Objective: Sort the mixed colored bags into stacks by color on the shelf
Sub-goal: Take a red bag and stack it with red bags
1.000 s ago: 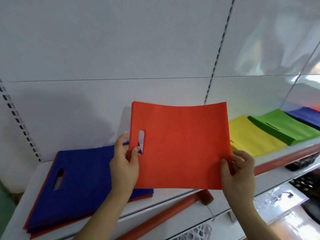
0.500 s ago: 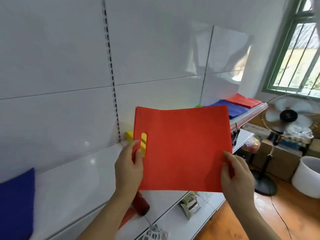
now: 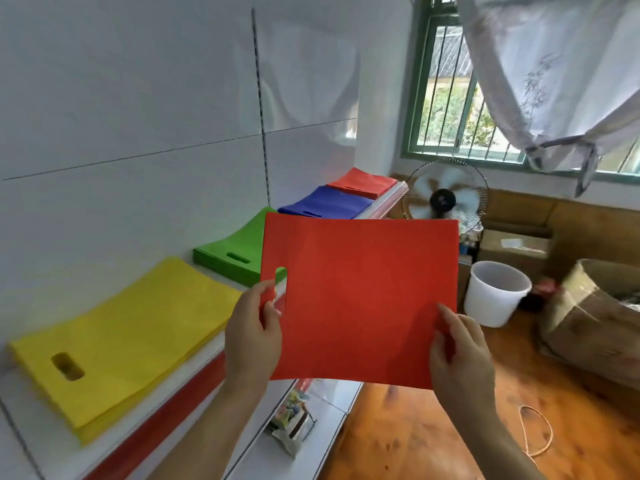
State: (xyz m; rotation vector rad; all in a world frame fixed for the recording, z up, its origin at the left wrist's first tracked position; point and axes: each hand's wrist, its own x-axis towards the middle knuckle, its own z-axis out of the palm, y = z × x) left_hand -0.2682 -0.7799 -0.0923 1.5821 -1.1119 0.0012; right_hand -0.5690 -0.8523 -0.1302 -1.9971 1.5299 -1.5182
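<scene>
White shelf (image 3: 180, 386); flat red bag (image 3: 360, 299)

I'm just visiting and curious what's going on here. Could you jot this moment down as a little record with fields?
Held: red bag, flat in the air, above no stack
Left hand: pinches the edge beside the handle slot
Right hand: pinches the lower right corner
Shelf stacks, near to far: yellow stack, green stack, blue stack, red stack
Likely destination: the red stack at the far end
</scene>
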